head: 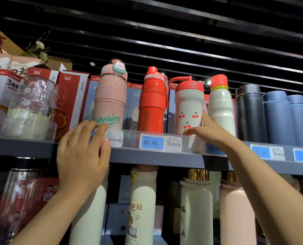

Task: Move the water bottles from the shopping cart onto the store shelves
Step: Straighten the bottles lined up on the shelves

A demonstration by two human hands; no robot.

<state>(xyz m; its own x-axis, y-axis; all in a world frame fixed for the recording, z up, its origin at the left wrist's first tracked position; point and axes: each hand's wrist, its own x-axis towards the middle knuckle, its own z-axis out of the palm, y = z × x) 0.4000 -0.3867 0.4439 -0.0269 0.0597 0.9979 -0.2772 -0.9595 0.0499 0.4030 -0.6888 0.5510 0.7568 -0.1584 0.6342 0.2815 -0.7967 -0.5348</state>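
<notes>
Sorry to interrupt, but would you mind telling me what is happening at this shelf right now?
A person is stocking bottles on the upper shelf. The left hand rests at the base of the pink bottle, fingers fairly straight over the price strip. The right hand reaches to the cherry-print bottle, fingers at its lower side. A red sports bottle stands between them. All three stand upright at the shelf front.

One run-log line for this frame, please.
stage: arranging top shelf | left hand: open, at pink bottle base | right hand: open, fingers on cherry bottle | cart: not visible
</notes>
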